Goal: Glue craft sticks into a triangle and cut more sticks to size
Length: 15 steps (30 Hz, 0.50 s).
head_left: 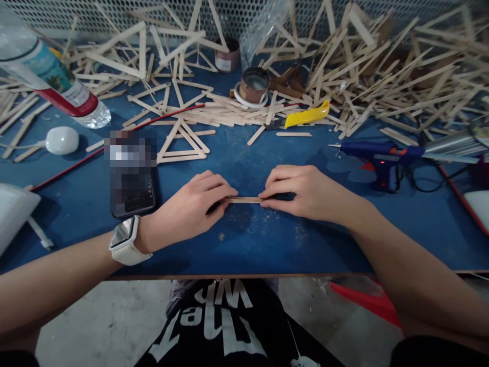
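Wood bridges the short gap between our two hands: a slim wooden stick (244,200) lies crosswise in front of us, low over the blue tabletop (267,250), and we cannot tell whether it touches the surface or whether it is one piece or two laid together. Our left hand (200,199) pinches its left end, with the fingers along the far edge and the thumb along the near one, so that end disappears beneath the fingertips. Our right hand (301,191) grasps the right end in the same way, thumb nearest us, and only the middle of the stick shows between the two grips. Beyond our left hand, a flat triangle of sticks (181,157) rests on the table, and just beside that hand lies a phone (145,199), well within the reach of the watch-bearing arm. Past our right hand, a blue glue gun (376,150) lies on its side with a red light showing, its nozzle pointing left. Farther back, a yellow cutter (307,114) leans at the front of a loose heap of sticks (237,116), and a single stray stick (294,134) lies just nearer to us.
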Available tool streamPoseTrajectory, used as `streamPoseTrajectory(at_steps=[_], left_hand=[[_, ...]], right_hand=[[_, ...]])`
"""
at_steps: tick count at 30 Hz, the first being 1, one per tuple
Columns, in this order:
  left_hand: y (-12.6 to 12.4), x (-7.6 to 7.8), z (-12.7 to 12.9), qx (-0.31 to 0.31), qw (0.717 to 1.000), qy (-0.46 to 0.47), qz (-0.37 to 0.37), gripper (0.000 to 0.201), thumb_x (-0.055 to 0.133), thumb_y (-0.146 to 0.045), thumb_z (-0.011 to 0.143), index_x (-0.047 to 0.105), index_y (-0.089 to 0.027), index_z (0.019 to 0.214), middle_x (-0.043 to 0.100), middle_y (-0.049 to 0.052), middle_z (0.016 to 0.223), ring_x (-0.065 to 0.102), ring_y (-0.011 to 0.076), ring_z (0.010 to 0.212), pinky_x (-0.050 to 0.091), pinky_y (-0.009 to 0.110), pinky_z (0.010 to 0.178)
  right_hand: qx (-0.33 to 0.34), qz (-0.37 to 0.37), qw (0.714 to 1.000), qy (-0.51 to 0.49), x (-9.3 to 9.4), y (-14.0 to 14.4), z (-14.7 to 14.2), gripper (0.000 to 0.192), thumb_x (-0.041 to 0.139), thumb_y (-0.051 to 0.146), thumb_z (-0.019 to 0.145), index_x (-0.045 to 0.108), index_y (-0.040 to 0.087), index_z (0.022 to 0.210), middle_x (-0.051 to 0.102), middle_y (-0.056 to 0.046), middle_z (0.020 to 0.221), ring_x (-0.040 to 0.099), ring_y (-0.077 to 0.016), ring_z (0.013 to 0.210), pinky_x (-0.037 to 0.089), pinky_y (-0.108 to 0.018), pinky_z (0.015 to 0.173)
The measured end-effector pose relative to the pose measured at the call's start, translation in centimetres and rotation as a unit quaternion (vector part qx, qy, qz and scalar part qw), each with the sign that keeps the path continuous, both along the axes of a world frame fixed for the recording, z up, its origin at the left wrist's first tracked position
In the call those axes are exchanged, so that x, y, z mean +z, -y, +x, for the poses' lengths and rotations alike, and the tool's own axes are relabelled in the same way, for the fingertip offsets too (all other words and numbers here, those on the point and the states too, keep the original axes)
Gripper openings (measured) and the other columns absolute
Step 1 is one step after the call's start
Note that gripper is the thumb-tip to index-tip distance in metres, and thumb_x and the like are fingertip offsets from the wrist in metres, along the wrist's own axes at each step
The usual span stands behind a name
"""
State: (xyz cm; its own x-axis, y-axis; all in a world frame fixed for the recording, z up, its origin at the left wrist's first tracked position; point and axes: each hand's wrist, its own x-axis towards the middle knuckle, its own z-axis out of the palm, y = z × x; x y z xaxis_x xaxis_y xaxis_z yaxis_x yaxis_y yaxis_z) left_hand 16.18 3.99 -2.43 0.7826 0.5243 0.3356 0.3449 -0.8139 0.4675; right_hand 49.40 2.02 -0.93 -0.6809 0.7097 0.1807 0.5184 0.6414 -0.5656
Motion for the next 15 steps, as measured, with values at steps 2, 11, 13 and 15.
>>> streamPoseTrajectory(at_steps=[2,11,13,15], left_hand=[[0.03,0.02,0.00,-0.002,1.000,-0.007,0.001,0.024,0.063,-0.014,0.121,0.083,-0.020,0.133,0.084,0.010,0.126,0.078,0.0245,0.111,0.068,0.041,0.100],[0.02,-0.06,-0.12,-0.017,0.999,-0.011,0.043,0.022,0.065,-0.012,0.120,0.086,-0.018,0.124,0.084,0.010,0.123,0.073,0.0241,0.106,0.068,0.042,0.097],[0.04,-0.05,-0.13,-0.017,0.999,-0.008,0.044,0.022,0.066,-0.012,0.121,0.086,-0.019,0.125,0.084,0.010,0.123,0.074,0.0240,0.106,0.069,0.042,0.098],[0.07,-0.04,-0.16,-0.015,0.999,-0.011,0.047,0.023,0.065,-0.012,0.121,0.087,-0.020,0.124,0.085,0.010,0.124,0.076,0.0243,0.108,0.069,0.042,0.099]], right_hand=[[0.000,-0.007,1.000,0.002,0.08,-0.03,0.06,0.021,0.076,0.034,0.120,0.095,0.024,0.122,0.087,-0.010,0.114,0.081,-0.0251,0.098,0.067,-0.041,0.092],[0.026,-0.006,1.000,-0.005,0.11,-0.35,0.21,0.024,0.071,0.029,0.123,0.094,0.023,0.117,0.085,-0.009,0.114,0.081,-0.0217,0.097,0.066,-0.038,0.092],[0.025,-0.007,1.000,-0.003,0.11,-0.36,0.20,0.024,0.072,0.031,0.122,0.095,0.024,0.117,0.085,-0.009,0.115,0.080,-0.0222,0.097,0.066,-0.038,0.092],[0.026,-0.005,1.000,0.002,0.15,-0.36,0.22,0.026,0.072,0.032,0.123,0.096,0.025,0.117,0.085,-0.009,0.115,0.080,-0.0227,0.098,0.066,-0.039,0.092]])
